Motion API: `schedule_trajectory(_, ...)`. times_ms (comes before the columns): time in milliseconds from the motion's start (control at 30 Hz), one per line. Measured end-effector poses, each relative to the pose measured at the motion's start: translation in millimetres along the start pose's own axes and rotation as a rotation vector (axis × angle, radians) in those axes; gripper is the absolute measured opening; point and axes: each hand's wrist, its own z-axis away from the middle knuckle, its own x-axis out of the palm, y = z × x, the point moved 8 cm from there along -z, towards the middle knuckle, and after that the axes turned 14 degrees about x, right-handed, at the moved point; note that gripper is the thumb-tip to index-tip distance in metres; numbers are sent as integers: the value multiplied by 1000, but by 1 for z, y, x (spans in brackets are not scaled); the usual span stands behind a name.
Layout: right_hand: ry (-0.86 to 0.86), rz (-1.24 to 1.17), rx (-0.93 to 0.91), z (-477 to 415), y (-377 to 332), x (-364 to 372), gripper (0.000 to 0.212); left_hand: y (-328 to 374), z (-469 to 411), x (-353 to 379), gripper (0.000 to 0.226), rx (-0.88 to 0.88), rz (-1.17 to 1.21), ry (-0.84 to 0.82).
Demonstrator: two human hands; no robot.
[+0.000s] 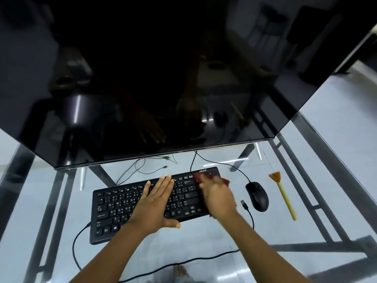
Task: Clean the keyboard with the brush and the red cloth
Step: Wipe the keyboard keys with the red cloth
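A black keyboard (114,207) lies on the glass desk below a big dark monitor. My left hand (157,199) rests flat on the middle keys, fingers straight and together. My right hand (218,199) is blurred over the keyboard's right end and holds the red cloth (201,177), which shows as a dark red patch under and beyond the fingers. The brush (282,193), with a pale yellow handle and orange bristles, lies on the glass to the right of the mouse, away from both hands.
A black mouse (258,196) sits just right of the keyboard, its cable looping toward me. A loose cable plug (243,204) lies between keyboard and mouse. The monitor (163,78) overhangs the back of the glass desk (336,160). More cables trail behind the keyboard.
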Motion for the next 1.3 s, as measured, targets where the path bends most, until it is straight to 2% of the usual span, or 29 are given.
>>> schedule_trajectory(67,-132,4,-261,38,-26,24,37,-4,3,-1,129,-6,-8,2)
schedule_trajectory(100,-124,25,-306,45,-21,25,38,-2,2,-1,129,-2,-7,2)
schedule_trajectory(133,-86,39,-246,39,-7,18,38,0,1,-1,129,5,-2,-1)
schedule_trajectory(200,50,9,19,20,34,-5,37,5,-2,-1,128,17,12,-5)
schedule_trajectory(233,92,-12,85,17,43,-10,37,5,-3,-2,128,12,14,-2)
schedule_trajectory(267,103,-28,44,20,36,-11,37,2,-2,-3,128,1,8,2)
schedule_trajectory(300,52,-34,-79,27,19,-1,37,-1,0,-4,128,-10,-3,3)
schedule_trajectory(367,-138,-29,-340,55,-8,27,38,-4,4,-3,128,-19,-15,-7)
schedule_trajectory(400,-225,-12,-348,63,-1,34,38,-2,5,0,128,-15,-10,-16)
schedule_trajectory(433,-208,-8,-283,59,15,29,38,2,3,2,128,-8,1,-24)
schedule_trajectory(500,62,-58,-38,38,62,1,35,9,-1,3,128,13,15,-33)
schedule_trajectory(533,157,-86,78,37,79,-10,34,12,-3,3,128,17,20,-32)
schedule_trajectory(567,174,-100,114,38,84,-9,34,12,-4,3,128,16,24,-25)
schedule_trajectory(633,7,-138,-54,50,48,14,36,6,-1,1,129,9,16,-14)
schedule_trajectory(700,-181,-62,-222,63,22,32,36,5,1,3,129,6,2,-20)
schedule_trajectory(733,-182,-52,-232,58,14,29,35,1,8,1,129,-4,-1,-19)
schedule_trajectory(833,127,-82,48,9,37,-8,30,1,7,0,128,4,12,-26)
schedule_trajectory(900,206,-131,130,-3,31,-16,28,2,3,-2,127,9,13,-18)
schedule_trajectory(1033,-7,17,-237,19,-38,21,33,3,5,3,127,10,-9,-28)
schedule_trajectory(1067,-1,41,-228,11,-36,16,33,6,3,3,127,18,-5,-28)
schedule_trajectory(1167,155,-18,114,-29,2,-12,31,7,-4,-3,127,32,1,-7)
schedule_trajectory(1200,161,7,131,-30,-2,-11,32,5,-4,-4,127,28,-4,-2)
schedule_trajectory(1300,-23,78,-158,6,-58,27,45,1,3,0,128,36,15,-21)
